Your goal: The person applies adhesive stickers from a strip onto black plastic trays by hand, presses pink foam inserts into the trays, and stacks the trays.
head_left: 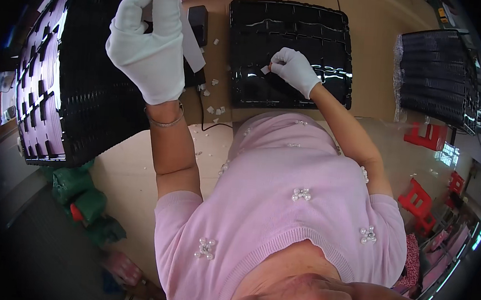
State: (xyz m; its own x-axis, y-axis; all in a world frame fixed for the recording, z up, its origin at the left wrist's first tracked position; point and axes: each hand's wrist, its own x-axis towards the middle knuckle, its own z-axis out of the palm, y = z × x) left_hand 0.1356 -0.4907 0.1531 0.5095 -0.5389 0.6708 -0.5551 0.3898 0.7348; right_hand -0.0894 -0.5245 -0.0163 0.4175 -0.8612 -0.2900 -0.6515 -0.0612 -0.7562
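My left hand, in a white glove, is raised at the upper left with its fingers pinched together. A white strip, like paper or label backing, runs down from behind these fingers. The fingertips are close to the top edge, so the grip is only partly seen. My right hand, also gloved in white, pinches a small white piece. It is over a glossy black moulded plastic tray, which lies flat before me. Whether the piece touches the tray, I cannot tell.
A tall stack of black trays stands at the left; another black stack with clear film is at the right. Brown cardboard lies beneath. Small white scraps, a dark device and a black cable lie between. Red stools stand farther right.
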